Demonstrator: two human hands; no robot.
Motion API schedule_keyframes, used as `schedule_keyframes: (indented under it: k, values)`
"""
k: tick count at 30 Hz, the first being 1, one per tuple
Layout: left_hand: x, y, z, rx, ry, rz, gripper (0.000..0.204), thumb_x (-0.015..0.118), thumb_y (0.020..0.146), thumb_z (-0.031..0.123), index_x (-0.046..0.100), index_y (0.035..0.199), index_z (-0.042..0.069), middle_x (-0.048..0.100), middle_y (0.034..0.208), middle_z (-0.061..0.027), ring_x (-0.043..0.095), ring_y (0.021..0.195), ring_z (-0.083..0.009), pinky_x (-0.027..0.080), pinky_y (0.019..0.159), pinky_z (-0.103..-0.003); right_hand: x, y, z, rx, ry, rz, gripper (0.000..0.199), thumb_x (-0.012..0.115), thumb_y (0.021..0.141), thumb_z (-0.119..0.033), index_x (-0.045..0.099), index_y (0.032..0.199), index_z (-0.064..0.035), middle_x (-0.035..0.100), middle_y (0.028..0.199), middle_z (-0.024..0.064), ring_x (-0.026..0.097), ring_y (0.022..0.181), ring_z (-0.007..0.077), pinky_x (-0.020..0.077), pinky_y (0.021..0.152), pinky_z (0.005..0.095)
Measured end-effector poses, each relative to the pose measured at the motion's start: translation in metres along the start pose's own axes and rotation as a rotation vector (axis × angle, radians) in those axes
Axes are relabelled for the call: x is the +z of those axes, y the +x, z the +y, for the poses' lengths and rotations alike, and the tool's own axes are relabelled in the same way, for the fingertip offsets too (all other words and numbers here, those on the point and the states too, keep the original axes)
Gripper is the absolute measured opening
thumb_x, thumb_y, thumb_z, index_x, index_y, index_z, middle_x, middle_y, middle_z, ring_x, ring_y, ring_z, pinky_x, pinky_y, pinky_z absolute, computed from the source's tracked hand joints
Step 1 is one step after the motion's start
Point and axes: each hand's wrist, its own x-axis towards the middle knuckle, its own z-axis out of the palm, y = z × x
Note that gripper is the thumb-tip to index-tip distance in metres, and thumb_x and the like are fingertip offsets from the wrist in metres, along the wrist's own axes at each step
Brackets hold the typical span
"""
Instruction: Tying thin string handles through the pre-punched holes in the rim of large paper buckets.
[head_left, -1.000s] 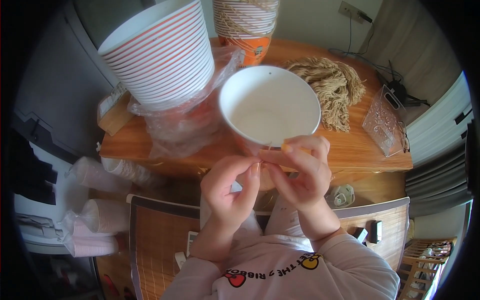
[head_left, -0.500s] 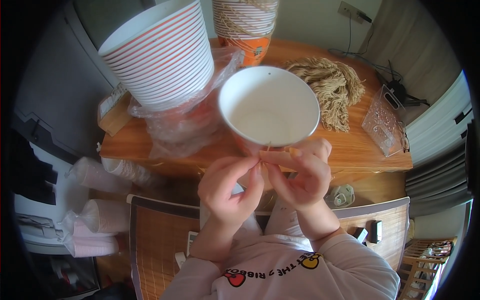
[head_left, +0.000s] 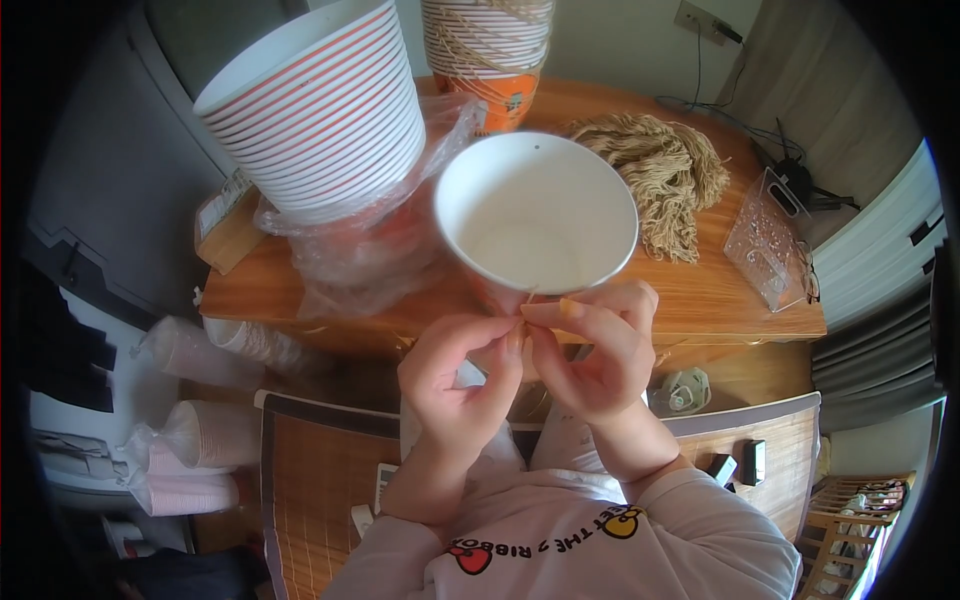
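Note:
Just in front of a large white paper bucket (head_left: 535,205), my two hands meet fingertip to fingertip. My left hand (head_left: 462,368) pinches thumb against forefinger, and my right hand (head_left: 597,350) does the same right beside it. Between them is a thin tan cord (head_left: 530,296); a short end of it stands up against the bucket's near rim. The fingers hide most of the cord. The bucket stands upright near the table's front edge, with a small hole in its far wall. Behind it to the right lies a heap of tan cords (head_left: 660,180).
A tall stack of white buckets (head_left: 315,110) in clear plastic wrap (head_left: 350,250) leans at the left. An orange bucket stack (head_left: 490,70) with cords stands behind. On the wooden table (head_left: 690,300) are a cardboard box (head_left: 225,225) and a clear plastic tray (head_left: 768,240). Bagged cups (head_left: 205,430) sit lower left.
Both hands stay pinched together with only slight finger shifts; my right hand has moved a little left. The cord's upright end shows a bit lower. At lower left, a dark shape has come into view.

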Motion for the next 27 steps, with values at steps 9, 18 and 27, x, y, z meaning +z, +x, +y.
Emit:
schedule_keyframes:
  k: [9, 18, 27]
  values:
    - [0.002, 0.000, -0.001, 0.083, 0.072, 0.024, 0.014, 0.072, 0.077, -0.004, 0.069, 0.091, -0.001, 0.070, 0.082, -0.0104, 0.066, 0.072, -0.0196, 0.051, 0.066, -0.028, -0.002, 0.002, -0.003, -0.032, -0.034, -0.001, 0.052, 0.080, 0.063, -0.003, 0.065, 0.111, -0.0134, 0.069, 0.091, -0.0099, 0.057, 0.080, 0.0118, 0.0313, 0.075, 0.0290]
    - [0.001, 0.001, -0.001, 0.247, 0.258, -0.025, 0.009, 0.067, 0.080, -0.007, 0.067, 0.089, -0.004, 0.067, 0.083, -0.0114, 0.063, 0.072, -0.0196, 0.050, 0.066, -0.028, 0.000, -0.002, -0.001, -0.006, -0.008, 0.030, 0.046, 0.079, 0.062, -0.002, 0.066, 0.105, -0.0127, 0.068, 0.092, -0.0078, 0.057, 0.080, 0.0120, 0.0324, 0.077, 0.0289]
    - [0.006, -0.002, -0.009, 0.007, 0.060, 0.036, 0.010, 0.068, 0.083, 0.003, 0.067, 0.093, 0.001, 0.060, 0.072, -0.0022, 0.055, 0.063, -0.0107, 0.043, 0.057, -0.024, 0.000, -0.019, 0.001, 0.143, 0.115, 0.041, 0.043, 0.076, 0.069, 0.001, 0.060, 0.107, -0.0082, 0.068, 0.093, -0.0026, 0.057, 0.079, 0.0140, 0.0349, 0.080, 0.0299]
